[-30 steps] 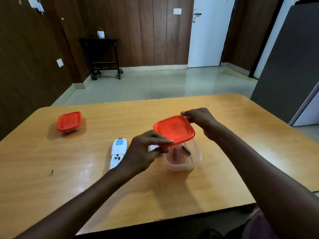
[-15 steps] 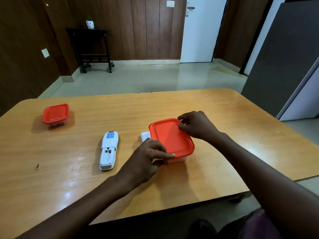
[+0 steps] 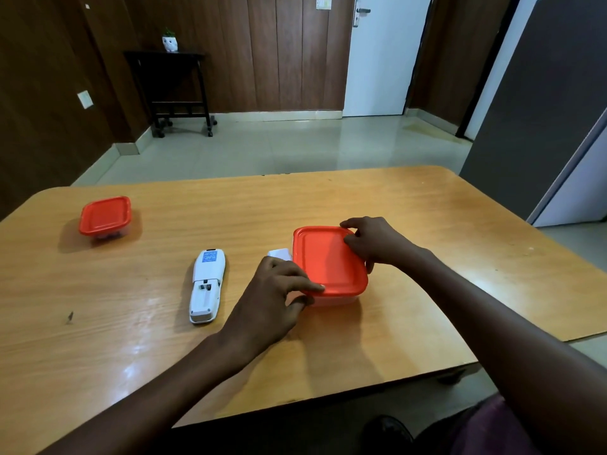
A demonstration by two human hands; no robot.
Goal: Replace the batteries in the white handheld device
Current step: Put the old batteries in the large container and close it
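The white handheld device lies face down on the wooden table, its battery bay uncovered and facing up. A small white piece, perhaps the bay cover, peeks out behind my left hand. To the right stands a clear plastic box with an orange lid lying on top of it. My left hand pinches the lid's near left corner, fingers curled round its edge. My right hand grips the lid's far right corner. The box's contents are hidden under the lid.
A second small clear box with an orange lid sits at the table's far left. A dark speck marks the near left. Beyond the table are tiled floor, a dark side table and a white door.
The orange lid was raised above the box with batteries showing inside; both hands have lowered it onto the box. The camera view also shifted.
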